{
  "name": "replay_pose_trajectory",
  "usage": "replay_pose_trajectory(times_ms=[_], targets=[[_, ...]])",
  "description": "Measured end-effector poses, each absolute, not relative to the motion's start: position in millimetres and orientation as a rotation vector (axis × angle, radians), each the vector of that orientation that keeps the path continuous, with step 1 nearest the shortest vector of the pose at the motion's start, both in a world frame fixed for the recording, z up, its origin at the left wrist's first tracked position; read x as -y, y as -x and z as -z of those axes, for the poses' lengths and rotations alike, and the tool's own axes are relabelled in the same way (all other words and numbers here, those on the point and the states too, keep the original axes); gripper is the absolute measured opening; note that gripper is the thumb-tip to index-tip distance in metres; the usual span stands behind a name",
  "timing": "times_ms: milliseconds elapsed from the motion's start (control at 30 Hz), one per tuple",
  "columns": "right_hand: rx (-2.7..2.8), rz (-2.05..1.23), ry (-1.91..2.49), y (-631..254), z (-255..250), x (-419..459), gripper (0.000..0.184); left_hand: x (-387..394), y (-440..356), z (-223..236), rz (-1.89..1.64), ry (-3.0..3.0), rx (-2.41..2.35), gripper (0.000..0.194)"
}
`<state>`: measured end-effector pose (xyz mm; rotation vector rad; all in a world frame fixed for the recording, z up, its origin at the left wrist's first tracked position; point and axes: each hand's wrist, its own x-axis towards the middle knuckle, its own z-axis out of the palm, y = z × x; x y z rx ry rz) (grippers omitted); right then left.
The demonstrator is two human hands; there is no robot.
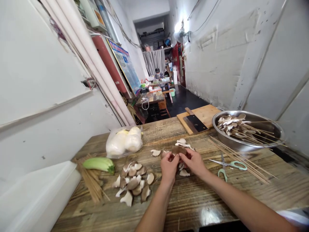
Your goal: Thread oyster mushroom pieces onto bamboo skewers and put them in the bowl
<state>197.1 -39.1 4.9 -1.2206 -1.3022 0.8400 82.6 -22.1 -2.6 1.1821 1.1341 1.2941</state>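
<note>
Both my hands meet over the middle of the wooden table. My left hand and my right hand are closed together on one brown mushroom piece, pinching it from either side. More mushroom slices lie just beyond my fingers, and one slice rests under my right hand. A bigger heap of mushroom pieces sits to the left of my left hand.
A steel bowl at the right holds skewered mushrooms. Bare bamboo skewers and green-handled scissors lie beside it. A cleaver rests on a cutting board. A plastic bag, a green vegetable and a white box are left.
</note>
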Motion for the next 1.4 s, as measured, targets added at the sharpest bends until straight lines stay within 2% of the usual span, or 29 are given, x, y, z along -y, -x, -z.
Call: replay_pose_trajectory(times_ms=[133,300,600,800,1400], targets=[[1.391,-0.736,1.316,-199,-5,37,0.013,21,-78,-2,-1.194,-1.242,-1.155,0.026],[1.504,-0.772,1.343,-205,-5,33,0.014,23,-75,-8,-1.157,-1.222,-1.199,0.021],[1.429,-1.116,1.334,-209,-7,31,0.016,22,-77,0,-1.162,-1.291,-1.159,0.018],[1.596,-0.83,1.376,-214,-8,30,0.018,24,-77,-4,-1.101,-1.241,-1.12,0.02],[1.585,-0.514,1.575,-207,-16,39,0.012,28,-84,-11,-1.105,-1.121,-1.025,0.008]])
